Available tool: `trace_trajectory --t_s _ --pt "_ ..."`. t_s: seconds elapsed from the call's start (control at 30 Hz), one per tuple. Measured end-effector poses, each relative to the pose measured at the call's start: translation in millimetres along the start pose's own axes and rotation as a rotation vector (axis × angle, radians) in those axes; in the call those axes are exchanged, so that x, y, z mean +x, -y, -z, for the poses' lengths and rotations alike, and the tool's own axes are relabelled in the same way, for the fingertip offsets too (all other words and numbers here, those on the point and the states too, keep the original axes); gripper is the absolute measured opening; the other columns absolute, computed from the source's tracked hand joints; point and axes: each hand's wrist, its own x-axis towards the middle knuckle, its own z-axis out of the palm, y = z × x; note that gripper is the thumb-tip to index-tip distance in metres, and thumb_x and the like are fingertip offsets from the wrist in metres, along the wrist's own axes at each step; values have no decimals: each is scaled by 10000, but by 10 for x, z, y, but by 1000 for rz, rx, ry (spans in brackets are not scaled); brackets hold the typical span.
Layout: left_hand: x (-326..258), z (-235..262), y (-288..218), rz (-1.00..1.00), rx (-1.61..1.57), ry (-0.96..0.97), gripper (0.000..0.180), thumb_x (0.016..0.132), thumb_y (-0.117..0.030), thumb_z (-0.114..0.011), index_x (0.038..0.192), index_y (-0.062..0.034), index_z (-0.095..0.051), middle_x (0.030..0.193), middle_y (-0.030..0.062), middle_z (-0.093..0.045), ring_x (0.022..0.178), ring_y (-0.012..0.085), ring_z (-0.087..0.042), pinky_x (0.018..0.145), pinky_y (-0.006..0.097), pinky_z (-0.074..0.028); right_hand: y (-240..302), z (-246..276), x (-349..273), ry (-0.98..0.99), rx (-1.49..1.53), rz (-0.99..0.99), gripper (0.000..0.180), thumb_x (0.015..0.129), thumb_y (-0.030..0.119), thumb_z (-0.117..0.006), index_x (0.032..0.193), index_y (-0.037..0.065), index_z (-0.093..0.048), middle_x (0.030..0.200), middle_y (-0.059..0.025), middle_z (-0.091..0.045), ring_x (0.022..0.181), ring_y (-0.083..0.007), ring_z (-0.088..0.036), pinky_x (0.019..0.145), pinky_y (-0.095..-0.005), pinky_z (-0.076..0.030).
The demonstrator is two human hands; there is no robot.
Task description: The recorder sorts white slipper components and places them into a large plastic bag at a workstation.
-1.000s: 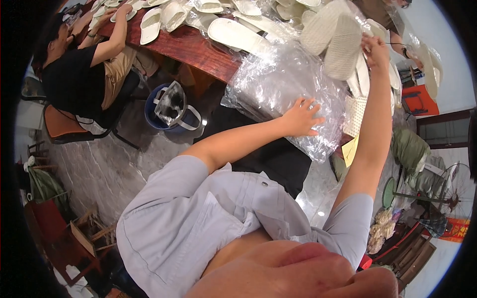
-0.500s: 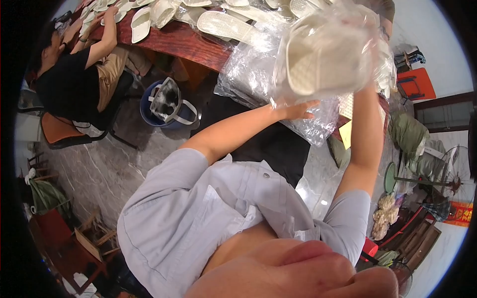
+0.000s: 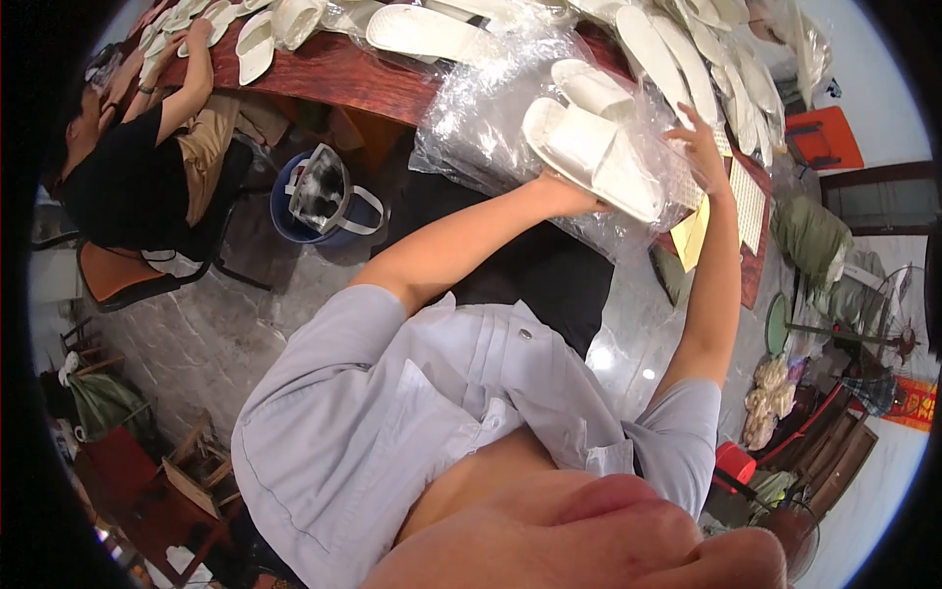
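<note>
A pair of cream slippers (image 3: 581,147), one partly over the other, lies above the pile of clear plastic bags. My left hand (image 3: 572,195) grips the near edge of this pair; its fingers are partly hidden beneath the sole. To the right of the slippers, my right hand (image 3: 699,155) is raised with its fingers apart and nothing in it that I can make out. Clear bags (image 3: 481,128) spread beneath and left of the pair, over the table edge.
More cream slippers (image 3: 427,31) line the dark red table (image 3: 343,86). Yellow paper (image 3: 691,240) hangs at its right corner. Near the far right is a clear bag (image 3: 811,54). A blue bucket (image 3: 294,228) stands on the floor, left, near a seated person (image 3: 123,182).
The bagged slipper raised before me has left my right hand, which now has its fingers spread. A bare pair of slippers now shows at my left hand.
</note>
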Motion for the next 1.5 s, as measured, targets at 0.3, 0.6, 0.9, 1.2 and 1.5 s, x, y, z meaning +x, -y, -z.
trace_trajectory --t_s 0.3,0.6,0.9,1.2,1.5 --pt "236 614 -379 31 -282 414 590 876 -435 -655 1330 -74 -545 1320 189 -557 1221 330 -528 1040 401 -404 906 373 -331 89 774 -417 329 941 222 -567 1159 -13 -643 1080 -65 -661 1001 -160 -587 902 -287 -444" --pt "114 1466 -759 -428 -957 676 524 914 -327 -651 1351 -57 -547 1261 143 -625 1119 244 -595 998 372 -433 907 -179 -414 124 557 -203 642 870 232 -681 1452 148 -423 1473 -211 -390 1375 -354 -346 1141 -413 -263" --pt "74 1083 664 571 67 -180 506 893 -479 -619 1137 -37 -654 923 191 -701 883 366 -668 791 426 -516 883 -258 -512 165 418 -271 668 774 348 -768 1379 190 -530 1510 -257 -314 1406 -420 -270 1146 -476 -231" --pt "-13 753 968 572 -269 -409 257 919 -270 -603 913 -21 -666 804 137 -691 784 260 -676 697 400 -501 965 -121 -483 190 423 -194 593 814 219 -722 1376 174 -537 1511 -162 -369 1399 -333 -323 1130 -429 -276" --pt "-109 945 1187 709 -1492 -586 205 981 -199 -506 1081 -23 -542 1011 148 -643 854 215 -671 694 351 -577 907 44 -550 219 697 -379 489 852 124 -664 1329 89 -567 1409 -130 -513 1303 -247 -470 1072 -383 -372"
